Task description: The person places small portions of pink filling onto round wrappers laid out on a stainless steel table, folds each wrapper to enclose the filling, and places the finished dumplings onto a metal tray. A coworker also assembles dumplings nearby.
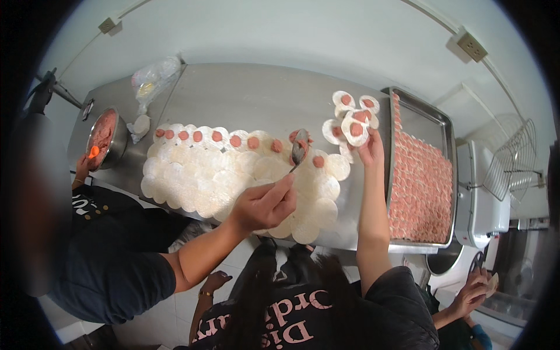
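Observation:
My right hand (371, 150) reaches over the steel table and pinches the edge of a round dough wrapper (348, 138) with a dab of pink meat filling. Around it lie several more wrappers (343, 100) topped with filling, partly overlapping. Low by my body is my left hand (216, 282), fingers loosely stretched, with nothing visible in it. Left of my right hand, overlapping rows of pale wrappers (192, 178) cover the table, the far row dotted with filling. A co-worker's hand (265, 204) holds a metal spoon (300, 147) with filling over them.
A large metal tray (449, 146) of meat-topped pieces stands at the right. At the far left the co-worker's other hand (83, 166) is at a bowl of meat filling (104, 139). Behind is a plastic bag (154, 79). Another person's hand (473, 291) shows at lower right.

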Demonstrator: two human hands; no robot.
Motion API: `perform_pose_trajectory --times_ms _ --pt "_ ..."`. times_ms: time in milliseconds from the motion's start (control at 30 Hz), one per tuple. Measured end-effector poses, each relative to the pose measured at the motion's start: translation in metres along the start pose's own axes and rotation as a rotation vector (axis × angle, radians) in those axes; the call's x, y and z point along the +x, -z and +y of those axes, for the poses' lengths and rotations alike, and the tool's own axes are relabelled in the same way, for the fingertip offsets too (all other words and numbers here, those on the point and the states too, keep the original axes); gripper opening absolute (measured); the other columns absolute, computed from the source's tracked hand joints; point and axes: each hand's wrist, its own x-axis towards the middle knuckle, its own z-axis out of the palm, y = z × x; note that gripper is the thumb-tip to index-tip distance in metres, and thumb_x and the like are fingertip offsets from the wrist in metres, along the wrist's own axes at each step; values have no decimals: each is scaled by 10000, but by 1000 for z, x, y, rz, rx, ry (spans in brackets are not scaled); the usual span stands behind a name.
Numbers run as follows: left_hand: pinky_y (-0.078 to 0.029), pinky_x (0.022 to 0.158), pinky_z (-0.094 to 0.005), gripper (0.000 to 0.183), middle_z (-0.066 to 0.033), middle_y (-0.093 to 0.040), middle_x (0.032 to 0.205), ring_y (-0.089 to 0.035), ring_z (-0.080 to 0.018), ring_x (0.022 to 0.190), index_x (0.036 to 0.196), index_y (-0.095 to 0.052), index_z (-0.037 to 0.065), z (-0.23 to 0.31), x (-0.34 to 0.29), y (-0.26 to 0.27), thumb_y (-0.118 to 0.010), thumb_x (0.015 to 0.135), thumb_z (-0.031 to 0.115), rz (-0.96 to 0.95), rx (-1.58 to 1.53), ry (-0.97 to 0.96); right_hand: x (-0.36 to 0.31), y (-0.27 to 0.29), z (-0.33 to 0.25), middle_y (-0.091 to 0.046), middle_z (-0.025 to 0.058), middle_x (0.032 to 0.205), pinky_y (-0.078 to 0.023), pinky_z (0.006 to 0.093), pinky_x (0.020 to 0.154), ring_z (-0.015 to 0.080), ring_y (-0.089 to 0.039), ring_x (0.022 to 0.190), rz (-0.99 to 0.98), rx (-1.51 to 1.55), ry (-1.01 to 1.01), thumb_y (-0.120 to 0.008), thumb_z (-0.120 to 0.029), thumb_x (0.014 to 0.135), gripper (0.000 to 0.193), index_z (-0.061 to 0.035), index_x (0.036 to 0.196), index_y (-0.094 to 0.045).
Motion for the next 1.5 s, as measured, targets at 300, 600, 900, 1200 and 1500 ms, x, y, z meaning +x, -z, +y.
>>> perform_pose_trajectory --times_ms 300,600,900,1200,1500 --pt "-482 903 -396 546 -159 -664 1083 -616 -330 1035 1055 -664 58 39 37 17 -638 793 536 -24 94 -130 -114 34 -39 -581 140 1132 -494 394 945 254 -586 1062 301 -209 76 -521 -75 876 302 42 1149 -470" --pt "-494 871 -399 524 -171 -676 1034 -629 -337 999 1013 -675 50 62 5 10 -669 761 510 58 -103 -35 -165 40 -20 -579 41 957 -471 284 709 158 -565 839 665 -940 290 -600 -82 850 363 -36 1185 -467" --pt "-518 745 -391 404 -144 -693 828 -670 -285 775 870 -696 48 88 -11 39 -595 846 438 -58 462 -104 -200 52 23 -576 167 1183 -442 416 905 356 -526 1057 272 -2091 525 -549 -7 770 325 39 1088 -597" --pt "-478 714 -406 287 -181 -656 851 -626 -345 806 926 -648 10 348 -77 112 -593 868 286 405 92 -709 -265 62 40 -558 207 1118 -436 443 895 373 -530 1031 203 -1941 557 -551 -8 782 356 47 1132 -574" --pt "-486 788 -438 172 -202 -545 999 -577 -377 905 951 -558 4 497 18 77 -585 853 143 661 43 -1016 -211 57 43 -493 202 1170 -420 453 896 384 -471 1067 376 -2097 578 -581 -34 787 331 32 1111 -583"
